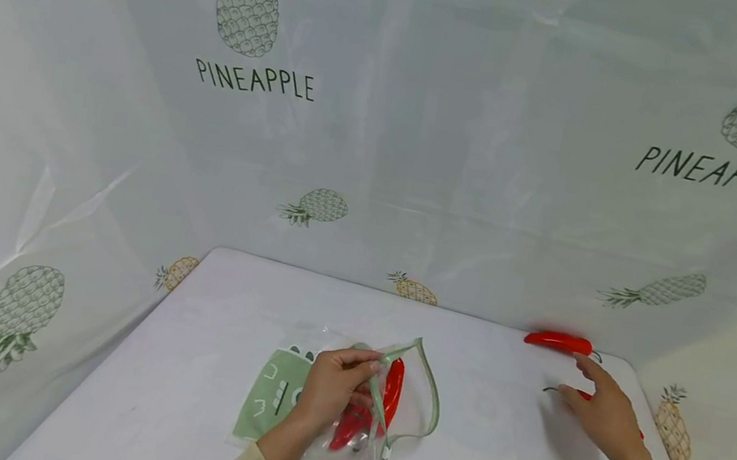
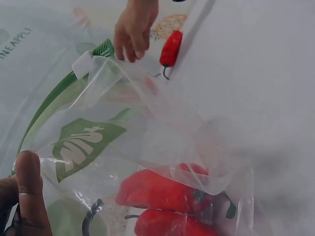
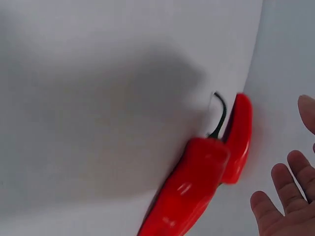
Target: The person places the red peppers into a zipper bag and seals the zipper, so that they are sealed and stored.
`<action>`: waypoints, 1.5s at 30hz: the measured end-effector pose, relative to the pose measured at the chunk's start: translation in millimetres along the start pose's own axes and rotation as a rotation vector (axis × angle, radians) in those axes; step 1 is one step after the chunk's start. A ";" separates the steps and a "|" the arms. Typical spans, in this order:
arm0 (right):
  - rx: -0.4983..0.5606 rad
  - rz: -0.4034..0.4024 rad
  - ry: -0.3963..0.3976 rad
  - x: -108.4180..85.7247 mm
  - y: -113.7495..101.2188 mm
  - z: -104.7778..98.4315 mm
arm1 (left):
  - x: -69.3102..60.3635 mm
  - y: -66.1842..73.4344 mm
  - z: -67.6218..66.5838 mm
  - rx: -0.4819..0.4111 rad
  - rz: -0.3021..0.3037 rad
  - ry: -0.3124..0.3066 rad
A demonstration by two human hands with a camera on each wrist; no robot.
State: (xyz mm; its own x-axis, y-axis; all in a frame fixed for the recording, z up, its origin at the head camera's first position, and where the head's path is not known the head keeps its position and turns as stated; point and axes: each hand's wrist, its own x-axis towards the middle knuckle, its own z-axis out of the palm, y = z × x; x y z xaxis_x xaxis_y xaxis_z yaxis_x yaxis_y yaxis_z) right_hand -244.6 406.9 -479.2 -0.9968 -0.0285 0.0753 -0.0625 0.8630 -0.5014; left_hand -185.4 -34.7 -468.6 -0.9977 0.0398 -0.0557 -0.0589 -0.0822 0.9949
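My left hand pinches the green-edged mouth of a clear zip bag. The mouth stands spread in a loop, and a white slider sits on the green zip. Several red chili peppers lie inside, blurred by the plastic in the left wrist view. Over the table's right side, my right hand hovers with fingers spread and nothing held. Beneath it lies a red chili pepper with a dark curved stem, mostly hidden by the hand in the head view. Another red chili pepper rests at the back edge.
A white table bears everything. Pale sheeting with pineapple prints rises behind it and on both sides. The bag's green cartoon-printed part lies flat left of my left hand.
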 end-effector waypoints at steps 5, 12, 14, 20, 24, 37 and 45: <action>-0.015 0.047 -0.030 -2.2 18.2 -3.6 | -0.8 0.1 1.7 0.011 0.002 0.000; -0.027 0.031 -0.057 -3.4 36.3 -5.6 | 0.5 -2.8 2.7 0.014 0.002 0.000; -0.027 0.033 -0.067 -3.4 39.7 -7.4 | 1.0 -3.6 2.5 0.018 0.001 -0.002; -0.021 0.073 -0.109 0.8 46.2 -10.0 | 0.6 -4.3 0.6 0.014 0.005 -0.006; -0.011 0.110 -0.139 3.5 51.7 -10.2 | -0.6 -3.7 -0.6 0.014 -0.005 -0.003; -0.033 0.252 -0.235 11.4 72.7 -7.5 | -0.5 -4.0 -0.6 0.020 -0.011 -0.005; -0.053 0.240 -0.212 15.0 72.7 -1.5 | 4.0 -4.4 -1.2 0.019 -0.028 0.011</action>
State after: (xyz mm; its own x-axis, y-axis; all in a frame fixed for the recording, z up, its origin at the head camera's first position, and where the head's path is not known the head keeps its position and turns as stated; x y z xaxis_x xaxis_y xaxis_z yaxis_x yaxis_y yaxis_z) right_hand -264.0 469.9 -513.3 -0.9714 0.0798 -0.2238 0.1732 0.8828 -0.4367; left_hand -189.2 -35.4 -473.3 -0.9959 0.0311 -0.0848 -0.0866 -0.0621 0.9943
